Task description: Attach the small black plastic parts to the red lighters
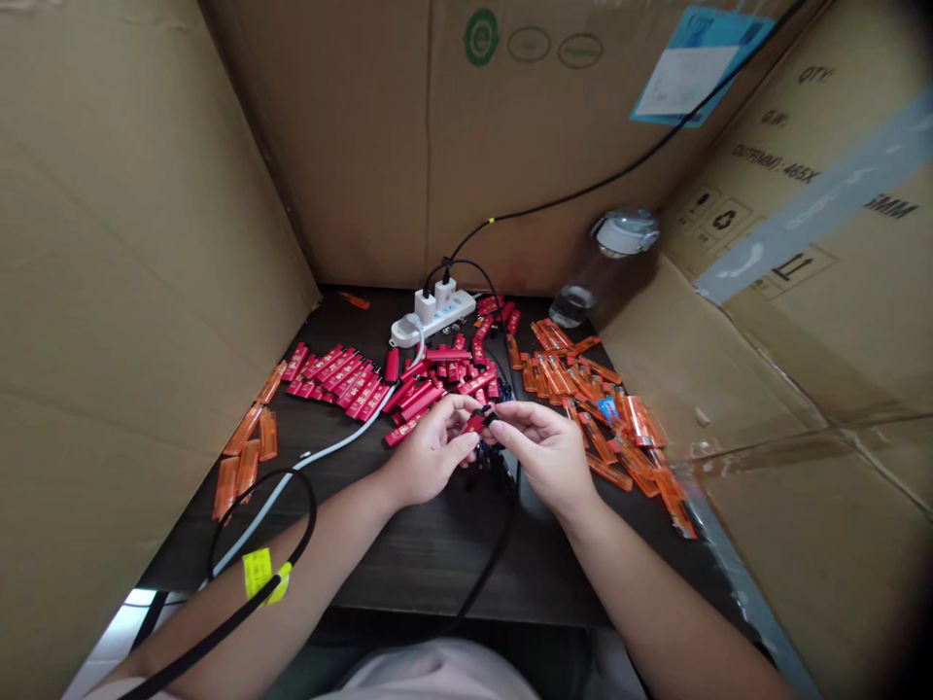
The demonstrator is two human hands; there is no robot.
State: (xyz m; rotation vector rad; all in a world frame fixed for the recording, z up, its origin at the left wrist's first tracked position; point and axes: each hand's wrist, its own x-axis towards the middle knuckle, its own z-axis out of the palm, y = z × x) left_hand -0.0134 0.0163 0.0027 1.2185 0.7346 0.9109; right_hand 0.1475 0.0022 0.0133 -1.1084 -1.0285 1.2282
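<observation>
My left hand [437,449] is closed on a red lighter [475,422], held between thumb and fingers above the middle of the table. My right hand [543,449] meets it from the other side, its thumb and fingertips pinching a small black piece [489,417] at the lighter's end. Whether that piece is joined to the lighter I cannot tell. Just beyond and left of my hands lies a loose heap of red lighters [419,397]. Small dark pieces [490,469] lie beneath my hands, partly hidden by them.
Red lighters in a row [342,377] lie left. Orange translucent pieces [561,374] are heaped right, others [237,472] at the left edge. Behind stand a white power strip [437,319] and a water bottle [587,282]. Cardboard walls [364,146] enclose the table; a black cable [310,535] crosses my left forearm.
</observation>
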